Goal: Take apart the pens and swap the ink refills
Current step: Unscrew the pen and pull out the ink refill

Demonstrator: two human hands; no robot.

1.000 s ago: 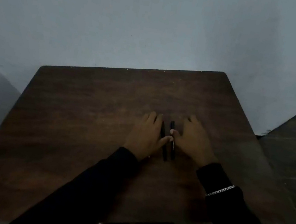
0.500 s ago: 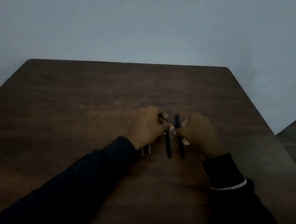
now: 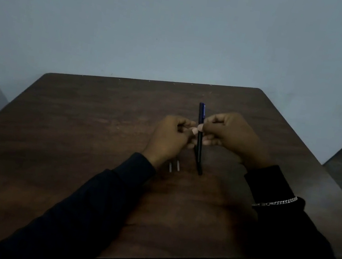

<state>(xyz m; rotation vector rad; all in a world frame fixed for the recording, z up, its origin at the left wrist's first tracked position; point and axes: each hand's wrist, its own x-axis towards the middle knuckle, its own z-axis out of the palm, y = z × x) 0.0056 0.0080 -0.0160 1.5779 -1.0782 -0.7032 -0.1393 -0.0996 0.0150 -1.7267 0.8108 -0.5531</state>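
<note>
In the middle of the frame, above the dark wooden table (image 3: 75,137), I hold one pen (image 3: 199,151) nearly upright, its blue top toward the far edge and its black lower end just over the tabletop. It looks whole: I see no gap in the barrel and no refill drawn out, so I judge the taking apart of this pen has barely begun.

Just below my left wrist, two short pale sticks (image 3: 174,166) lie side by side on the table. They may be refills or pen parts, but they are too small and dim to tell. I cannot see a second pen anywhere. If those sticks are not refills, both pens remain to be opened, the refills traded and the barrels closed.

My right hand (image 3: 231,136) comes in from the right, thumb and first finger pinched on the pen a little above its middle, the other fingers curled beneath. My left hand (image 3: 171,138) sits just left of the pen, knuckles up and fingers curled inward, thumb tip at the barrel next to my right thumb. Whether it truly grips the pen, or hides something in the palm, I cannot tell.
</note>
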